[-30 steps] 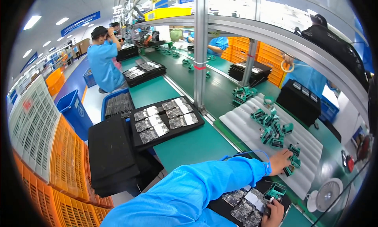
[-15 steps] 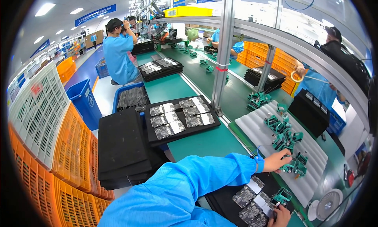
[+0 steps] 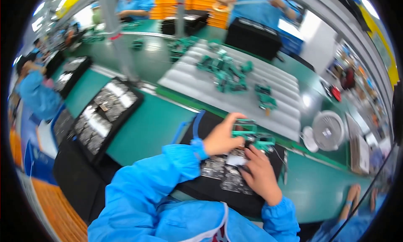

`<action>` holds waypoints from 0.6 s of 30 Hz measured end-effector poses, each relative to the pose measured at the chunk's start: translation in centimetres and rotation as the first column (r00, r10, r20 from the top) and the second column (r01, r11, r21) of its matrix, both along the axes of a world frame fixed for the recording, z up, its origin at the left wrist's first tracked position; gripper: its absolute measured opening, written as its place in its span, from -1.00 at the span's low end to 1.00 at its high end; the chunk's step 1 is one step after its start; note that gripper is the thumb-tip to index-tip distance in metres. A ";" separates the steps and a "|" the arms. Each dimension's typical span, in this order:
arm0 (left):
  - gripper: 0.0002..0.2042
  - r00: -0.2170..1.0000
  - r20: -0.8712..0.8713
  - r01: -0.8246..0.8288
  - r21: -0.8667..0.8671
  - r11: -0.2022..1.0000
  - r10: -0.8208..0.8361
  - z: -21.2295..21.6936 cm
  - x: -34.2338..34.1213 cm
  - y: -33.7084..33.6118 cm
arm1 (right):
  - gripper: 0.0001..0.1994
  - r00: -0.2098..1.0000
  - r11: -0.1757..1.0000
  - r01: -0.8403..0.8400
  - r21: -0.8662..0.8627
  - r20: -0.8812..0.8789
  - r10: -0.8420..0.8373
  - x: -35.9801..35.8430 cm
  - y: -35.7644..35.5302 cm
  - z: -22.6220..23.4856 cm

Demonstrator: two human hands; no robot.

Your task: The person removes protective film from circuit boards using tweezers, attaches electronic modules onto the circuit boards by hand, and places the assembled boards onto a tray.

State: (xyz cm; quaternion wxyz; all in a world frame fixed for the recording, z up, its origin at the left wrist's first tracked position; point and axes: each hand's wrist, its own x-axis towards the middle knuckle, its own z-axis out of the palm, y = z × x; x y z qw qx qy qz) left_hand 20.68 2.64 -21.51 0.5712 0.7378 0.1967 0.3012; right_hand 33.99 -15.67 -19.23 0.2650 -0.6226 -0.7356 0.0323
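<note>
Our left hand (image 3: 221, 138) has moved back from the pale foam sheet (image 3: 184, 76) and is now over the work with a green frame (image 3: 245, 124), while our whole view has swung to the right.

Nearest us, our right hand (image 3: 261, 175) lies over the circuit boards (image 3: 235, 182) on the black pad (image 3: 275, 160). Its fingertips reach the near edge of a second green frame (image 3: 265, 142); blur hides whether they pinch it or only rest there, so we cannot tell. Just beyond, our left thumb and fingers are clamped about the first green frame, at the far side of the boards.

We judge that the step in hand is working the green frames together with the boards, both hands close in. Any next move seems to call for a steady left hold and light right fingers, since bare boards lie underneath.

On the boards we see a white patch (image 3: 236, 159), perhaps a label, but nothing on it is legible. We make out no brand or other readable writing; motion blur smears most surfaces.

Farther off, two more frames (image 3: 264, 97) lie on the foam's near right part, with a pile of green frames (image 3: 228, 74) beyond. A white fan (image 3: 327, 130) stands to the right. Farthest, we see a black stack (image 3: 254, 38) and orange crates (image 3: 163, 3).
</note>
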 end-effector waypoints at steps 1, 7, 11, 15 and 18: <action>-0.36 1.000 -0.014 -0.014 0.030 0.999 0.015 -0.2 0.2 -0.1 | -0.75 1.000 1.000 0.002 0.018 0.002 -0.002 0.1 -0.4 -0.2; -0.40 0.995 -0.018 0.099 -0.008 0.995 -0.099 0.1 1.3 -1.6 | -0.71 0.982 0.987 -0.107 -0.122 -0.171 0.085 -0.8 -3.0 -0.9; -0.37 0.993 -0.041 0.121 0.222 0.967 -0.115 -0.5 1.5 -1.8 | -0.72 0.971 0.989 -0.094 -0.116 -0.229 0.066 -1.0 -3.3 -1.5; -0.36 0.993 -0.043 0.118 0.298 0.947 -0.111 -0.7 1.3 -1.9 | -0.73 0.967 0.987 -0.107 -0.119 -0.244 0.076 -0.8 -2.8 -1.6; -0.32 0.995 -0.018 0.099 0.339 0.936 -0.098 -0.8 0.6 -1.5 | -0.74 0.960 0.984 -0.121 -0.128 -0.268 0.083 -1.0 -2.0 -1.5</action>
